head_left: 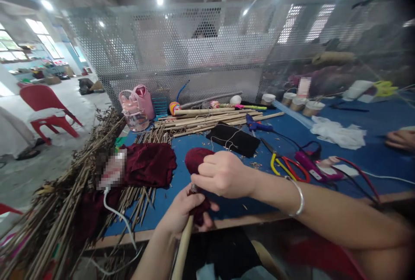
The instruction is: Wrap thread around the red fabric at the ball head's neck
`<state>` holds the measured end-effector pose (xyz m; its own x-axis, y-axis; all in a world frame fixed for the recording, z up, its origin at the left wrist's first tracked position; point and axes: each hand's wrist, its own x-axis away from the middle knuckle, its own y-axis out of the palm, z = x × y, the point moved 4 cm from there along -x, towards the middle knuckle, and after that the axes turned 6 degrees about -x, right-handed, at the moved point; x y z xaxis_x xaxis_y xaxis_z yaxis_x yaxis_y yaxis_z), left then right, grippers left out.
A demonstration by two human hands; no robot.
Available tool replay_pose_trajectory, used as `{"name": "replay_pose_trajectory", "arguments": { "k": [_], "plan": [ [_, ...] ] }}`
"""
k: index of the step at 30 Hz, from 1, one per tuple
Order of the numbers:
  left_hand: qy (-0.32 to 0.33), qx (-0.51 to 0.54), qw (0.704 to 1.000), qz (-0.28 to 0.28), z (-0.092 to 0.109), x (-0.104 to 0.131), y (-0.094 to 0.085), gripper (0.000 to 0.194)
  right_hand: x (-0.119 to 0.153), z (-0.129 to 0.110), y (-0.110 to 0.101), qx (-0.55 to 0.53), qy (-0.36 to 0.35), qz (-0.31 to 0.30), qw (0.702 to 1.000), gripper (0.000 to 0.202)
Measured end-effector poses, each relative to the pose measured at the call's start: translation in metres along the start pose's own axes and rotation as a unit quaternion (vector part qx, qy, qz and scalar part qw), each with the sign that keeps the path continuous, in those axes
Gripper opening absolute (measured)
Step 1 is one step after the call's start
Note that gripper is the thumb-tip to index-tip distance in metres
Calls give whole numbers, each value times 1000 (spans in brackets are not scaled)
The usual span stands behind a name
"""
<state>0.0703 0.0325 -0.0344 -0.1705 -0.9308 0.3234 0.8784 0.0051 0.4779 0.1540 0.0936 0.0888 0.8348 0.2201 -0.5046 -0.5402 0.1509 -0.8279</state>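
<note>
A wooden stick (183, 249) slants up from the lower edge, its top wrapped in dark red cloth. My left hand (183, 208) is closed round the stick and the gathered cloth just below a band of winding. Above the band the dark red cloth forms a rounded head (196, 159). My right hand (227, 174), with a silver bangle at the wrist, is closed in a pinch beside this head, over the winding; what lies between its fingertips is hidden. More dark red cloth (151, 165) lies folded on the table to the left.
On the blue table (181, 143) lie pale sticks (210, 120), black cloth (233, 139), a blue glue gun (259, 124), red-handled scissors (295, 169) and a purple power strip (311, 167). Dried stalks (74, 185) crowd the left edge. Another person's hand (402, 139) rests at far right.
</note>
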Motion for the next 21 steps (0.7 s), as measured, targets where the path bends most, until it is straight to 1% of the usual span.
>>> {"name": "replay_pose_trajectory", "arguments": {
  "k": [2,3,4,5,6,7,8,9,10,11,12,13,15,17,19,21],
  "plan": [
    [19,-45,998,37,10,1,-7,34,16,-1,6,8,18,93,995,16],
    [34,-63,995,69,17,1,-12,34,23,-1,10,6,44,123,991,14],
    [48,-77,990,104,24,1,-17,34,30,-1,16,-7,87,135,987,13],
    [61,-92,984,138,31,1,-22,34,35,2,23,-39,149,125,980,13],
    [72,-108,977,168,38,1,-26,36,40,6,33,-92,224,98,965,15],
    [79,-119,971,192,43,0,-31,38,44,10,44,-163,301,62,937,19],
    [79,-120,968,205,47,-2,-35,39,47,14,56,-244,370,25,896,25],
    [74,-106,970,208,50,-4,-39,41,50,17,68,-325,422,-8,847,29],
    [65,-77,975,199,52,-7,-43,44,50,20,77,-395,454,-31,798,32],
    [58,-37,981,180,54,-10,-46,49,49,23,85,-451,470,-44,758,34],
    [54,4,986,159,56,-13,-48,54,47,27,90,-494,473,-48,728,34],
    [54,40,988,140,58,-16,-50,54,44,32,94,-529,468,-45,706,32],
    [65,74,987,126,63,-22,-53,47,41,41,97,-581,449,-30,678,29],
    [91,50,984,146,65,-27,-54,40,40,47,97,-619,434,-15,654,29],
    [121,-11,978,172,65,-33,-50,39,44,49,96,-654,426,-1,625,32],
    [145,-81,968,187,66,-38,-43,37,50,51,95,-686,425,24,590,34]
  ]
}}
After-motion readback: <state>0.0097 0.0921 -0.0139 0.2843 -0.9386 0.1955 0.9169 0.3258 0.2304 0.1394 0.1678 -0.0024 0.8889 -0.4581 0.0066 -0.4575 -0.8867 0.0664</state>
